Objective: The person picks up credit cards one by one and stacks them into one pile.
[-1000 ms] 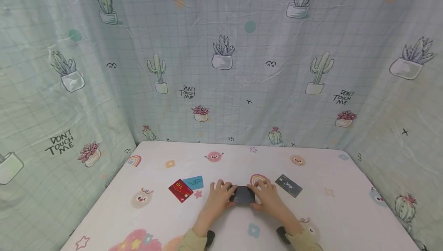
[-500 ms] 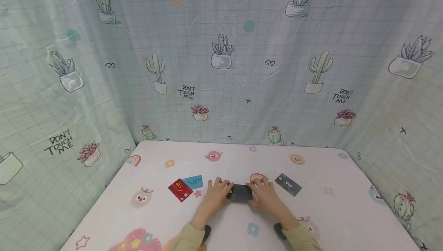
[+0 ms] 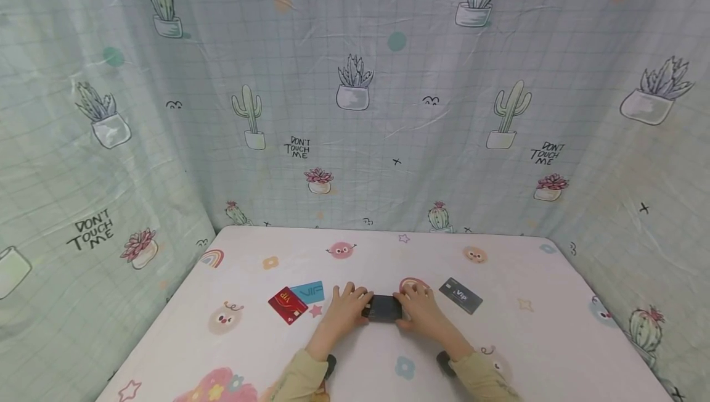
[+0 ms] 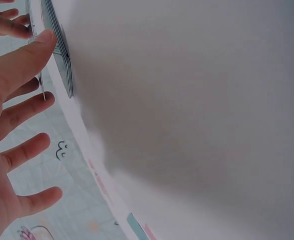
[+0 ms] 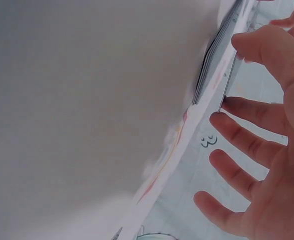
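Between the two hands is a dark card (image 3: pixel 384 308), face up and level, at the middle of the table. My left hand (image 3: pixel 345 311) pinches its left end between thumb and fingers, while my right hand (image 3: pixel 420 311) does the same at the right end. The remaining fingers are spread apart. Seen edge-on in the right wrist view, the thin held card (image 5: pixel 230 82) is separated by a gap from a stack of several cards (image 5: pixel 207 67) on the table. The left wrist view shows that stack (image 4: pixel 62 62) too, close by the thumb.
A red VIP card (image 3: pixel 288 305) overlaps a blue VIP card (image 3: pixel 308 292) left of the hands. To the right lies a dark grey VIP card (image 3: pixel 461 295). The white table (image 3: pixel 355 272) has printed cartoons; a cactus-patterned curtain (image 3: pixel 310 112) hangs behind and at both sides.
Both hands have shifted slightly left and away from the body along with the dark card. The red, blue and grey cards lie where they were.
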`<state>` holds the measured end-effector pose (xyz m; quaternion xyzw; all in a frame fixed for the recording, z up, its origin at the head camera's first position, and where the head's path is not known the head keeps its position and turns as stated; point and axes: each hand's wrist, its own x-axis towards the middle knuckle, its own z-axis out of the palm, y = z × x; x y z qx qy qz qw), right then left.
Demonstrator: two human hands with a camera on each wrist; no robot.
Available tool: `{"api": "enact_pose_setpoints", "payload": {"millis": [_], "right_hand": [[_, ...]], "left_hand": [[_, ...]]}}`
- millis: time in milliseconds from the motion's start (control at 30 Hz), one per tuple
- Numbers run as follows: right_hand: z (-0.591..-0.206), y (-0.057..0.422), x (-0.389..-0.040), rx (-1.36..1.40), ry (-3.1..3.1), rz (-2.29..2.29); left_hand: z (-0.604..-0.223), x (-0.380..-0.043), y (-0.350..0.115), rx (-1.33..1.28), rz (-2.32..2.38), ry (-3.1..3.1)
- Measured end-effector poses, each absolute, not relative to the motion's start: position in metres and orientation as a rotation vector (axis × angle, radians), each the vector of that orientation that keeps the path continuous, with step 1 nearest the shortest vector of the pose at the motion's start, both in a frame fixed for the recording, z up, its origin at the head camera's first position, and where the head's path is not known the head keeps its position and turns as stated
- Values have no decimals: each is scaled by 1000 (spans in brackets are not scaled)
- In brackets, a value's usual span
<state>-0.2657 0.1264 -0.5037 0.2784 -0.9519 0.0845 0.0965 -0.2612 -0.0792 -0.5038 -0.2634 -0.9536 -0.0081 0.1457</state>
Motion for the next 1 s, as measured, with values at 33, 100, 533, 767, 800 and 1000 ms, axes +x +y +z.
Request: {"api": "enact_pose_setpoints", "payload": {"millis": [33,100,533,767,800,1000], "right_hand": [[-504,126,-267,827,-2825,248],[-503,126,-269,826,-2838,239],[-499,123,-274,841,-2898,232],[-501,121,-276,813,-2946,212],[-501,120,-276,810,-2952,217],[-501,120,-275,818,-2965,274]], "left_hand": [[-504,-262,-79,-759,-19,-2751],[-504,-263,-79,-760,-29,-2765],[-505,-267,-78,-756,-83,-2802],[-506,-268,-79,-752,-75,-2811],[-506,-268,-78,-750,-77,-2817],[-504,-267,-78,-747,-66,-2828]]}}
